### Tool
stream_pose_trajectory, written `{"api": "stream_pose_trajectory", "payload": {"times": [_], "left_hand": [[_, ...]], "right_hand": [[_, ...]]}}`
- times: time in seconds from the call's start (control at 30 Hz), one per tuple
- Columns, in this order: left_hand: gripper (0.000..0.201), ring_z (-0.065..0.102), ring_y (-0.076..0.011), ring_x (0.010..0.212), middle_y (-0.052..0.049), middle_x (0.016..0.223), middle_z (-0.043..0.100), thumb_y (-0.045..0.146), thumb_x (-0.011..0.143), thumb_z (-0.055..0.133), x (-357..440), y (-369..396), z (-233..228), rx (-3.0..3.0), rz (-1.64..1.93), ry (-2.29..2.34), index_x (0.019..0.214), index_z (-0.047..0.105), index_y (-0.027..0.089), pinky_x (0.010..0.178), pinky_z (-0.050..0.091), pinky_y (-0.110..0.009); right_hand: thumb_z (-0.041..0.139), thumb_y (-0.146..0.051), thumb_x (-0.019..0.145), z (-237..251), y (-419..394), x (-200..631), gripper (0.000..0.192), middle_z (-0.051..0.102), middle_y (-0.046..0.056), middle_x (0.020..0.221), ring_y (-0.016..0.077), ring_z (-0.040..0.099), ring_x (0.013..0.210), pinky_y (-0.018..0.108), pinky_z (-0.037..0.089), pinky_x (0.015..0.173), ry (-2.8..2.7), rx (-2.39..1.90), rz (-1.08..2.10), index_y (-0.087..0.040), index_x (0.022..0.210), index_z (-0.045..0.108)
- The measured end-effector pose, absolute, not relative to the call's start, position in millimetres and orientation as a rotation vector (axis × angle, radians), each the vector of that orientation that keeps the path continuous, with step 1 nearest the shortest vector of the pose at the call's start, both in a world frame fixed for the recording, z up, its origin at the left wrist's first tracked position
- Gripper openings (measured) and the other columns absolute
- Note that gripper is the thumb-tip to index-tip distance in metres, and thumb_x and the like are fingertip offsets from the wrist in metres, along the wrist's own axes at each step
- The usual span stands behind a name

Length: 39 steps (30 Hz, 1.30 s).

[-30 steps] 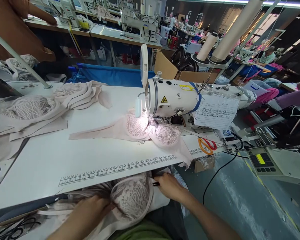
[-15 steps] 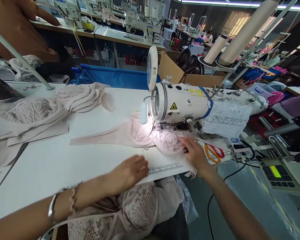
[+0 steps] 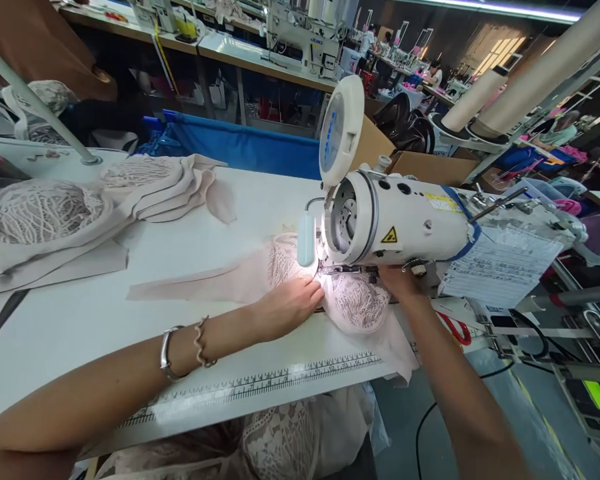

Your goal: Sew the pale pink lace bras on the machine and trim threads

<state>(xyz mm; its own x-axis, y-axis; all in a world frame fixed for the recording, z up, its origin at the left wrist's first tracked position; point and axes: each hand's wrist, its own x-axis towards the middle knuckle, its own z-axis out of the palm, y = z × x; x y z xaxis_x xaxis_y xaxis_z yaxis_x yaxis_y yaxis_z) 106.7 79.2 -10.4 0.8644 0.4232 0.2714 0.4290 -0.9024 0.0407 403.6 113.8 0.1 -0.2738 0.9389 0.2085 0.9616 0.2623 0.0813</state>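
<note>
A pale pink lace bra (image 3: 357,303) lies on the white table under the head of a sewing machine (image 3: 405,220), one cup to each side of the needle area. My left hand (image 3: 293,307) is at the middle of the bra, in the machine's light, its fingers bent together on the fabric between the cups. Under the machine arm, just beyond the right cup, reaches my right hand (image 3: 399,283); the machine hides its fingers. The round cover (image 3: 341,130) on the machine's end stands swung up.
Stacked bra pieces (image 3: 45,220) lie on the table's left. A printed ruler (image 3: 280,380) runs along the front edge, above more lace bras (image 3: 285,440) at my lap. Red-handled scissors (image 3: 455,328) lie right, near a handwritten sheet (image 3: 500,267). Behind hangs blue cloth (image 3: 240,143).
My left hand has moved up and right from the table's front onto the bra's middle. My right hand has left the right cup's edge and gone under the machine arm. The view has shifted.
</note>
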Motion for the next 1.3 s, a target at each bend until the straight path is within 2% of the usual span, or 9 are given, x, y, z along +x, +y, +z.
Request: {"api": "stream_pose_trajectory", "payload": {"times": [0.13, 0.23, 0.37, 0.5, 0.7, 0.87, 1.03, 1.17, 1.3], "left_hand": [[0.026, 0.055, -0.0223, 0.081, -0.011, 0.093, 0.063, -0.001, 0.092, 0.038, 107, 71, -13, -2.966, -0.240, -0.713, 0.095, 0.062, 0.010, 0.066, 0.044, -0.033], [0.027, 0.056, -0.0252, 0.085, -0.014, 0.096, 0.063, -0.003, 0.089, 0.039, 110, 69, -9, -2.933, -0.133, -0.750, 0.093, 0.062, 0.009, 0.067, 0.045, -0.035], [0.027, 0.057, -0.0252, 0.083, -0.015, 0.100, 0.063, -0.004, 0.089, 0.038, 113, 67, -5, -2.935, -0.124, -0.826, 0.092, 0.061, 0.009, 0.067, 0.044, -0.035], [0.027, 0.055, -0.0234, 0.079, -0.014, 0.102, 0.064, -0.006, 0.088, 0.039, 110, 69, -9, -2.937, -0.172, -0.854, 0.096, 0.060, 0.010, 0.063, 0.040, -0.034], [0.045, 0.056, -0.0266, 0.086, -0.018, 0.120, 0.064, -0.001, 0.088, 0.041, 104, 73, -19, -2.805, -0.340, -0.866, 0.132, 0.050, 0.003, 0.066, 0.038, -0.036], [0.044, 0.055, -0.0237, 0.080, -0.015, 0.113, 0.067, -0.004, 0.083, 0.046, 101, 78, -21, -2.835, -0.384, -0.935, 0.125, 0.055, 0.008, 0.065, 0.034, -0.034], [0.045, 0.056, -0.0203, 0.078, -0.012, 0.121, 0.068, -0.008, 0.087, 0.040, 95, 92, -24, -2.900, -0.443, -0.944, 0.120, 0.060, 0.015, 0.067, 0.031, -0.034], [0.039, 0.059, -0.0209, 0.084, -0.011, 0.120, 0.069, -0.003, 0.096, 0.037, 90, 103, -23, -2.972, -0.473, -0.947, 0.117, 0.062, 0.016, 0.069, 0.029, -0.033], [0.036, 0.057, -0.0212, 0.082, -0.010, 0.111, 0.072, 0.001, 0.099, 0.034, 86, 111, -23, -2.998, -0.482, -0.902, 0.117, 0.061, 0.017, 0.071, 0.029, -0.033]], "right_hand": [[0.057, -0.027, 0.087, -9, 102, 380, 0.021, 0.079, 0.010, 0.093, 0.0301, 0.069, 0.094, 0.040, 0.054, 0.086, -2.467, -1.711, -0.212, -0.022, 0.090, 0.076], [0.055, -0.023, 0.087, -14, 99, 371, 0.022, 0.079, 0.008, 0.092, 0.0284, 0.070, 0.093, 0.036, 0.054, 0.086, -2.479, -1.665, -0.211, -0.021, 0.086, 0.077], [0.053, -0.015, 0.086, -19, 103, 372, 0.026, 0.079, 0.013, 0.094, 0.0293, 0.070, 0.095, 0.037, 0.052, 0.091, -2.521, -1.616, -0.307, -0.016, 0.097, 0.076], [0.055, -0.013, 0.083, -16, 102, 371, 0.026, 0.078, 0.015, 0.092, 0.0300, 0.070, 0.092, 0.037, 0.053, 0.084, -2.574, -1.679, -0.284, -0.013, 0.098, 0.076], [0.046, -0.004, 0.080, 8, 86, 355, 0.062, 0.075, 0.000, 0.120, 0.0224, 0.067, 0.110, 0.035, 0.052, 0.097, -2.749, -1.420, 0.083, -0.032, 0.132, 0.067], [0.042, 0.003, 0.076, 4, 84, 351, 0.074, 0.075, 0.001, 0.111, 0.0200, 0.067, 0.108, 0.031, 0.054, 0.094, -2.765, -1.404, 0.152, -0.033, 0.138, 0.062], [0.037, 0.005, 0.071, -12, 86, 353, 0.080, 0.072, 0.004, 0.117, 0.0190, 0.067, 0.106, 0.030, 0.057, 0.089, -2.741, -1.421, 0.340, -0.027, 0.141, 0.058], [0.039, 0.005, 0.072, -7, 81, 348, 0.076, 0.072, 0.005, 0.119, 0.0201, 0.066, 0.108, 0.029, 0.057, 0.086, -2.711, -1.441, 0.309, -0.026, 0.139, 0.059], [0.044, 0.000, 0.076, 2, 77, 342, 0.063, 0.073, 0.003, 0.118, 0.0203, 0.067, 0.099, 0.026, 0.052, 0.073, -2.693, -1.543, 0.245, -0.028, 0.129, 0.062]]}}
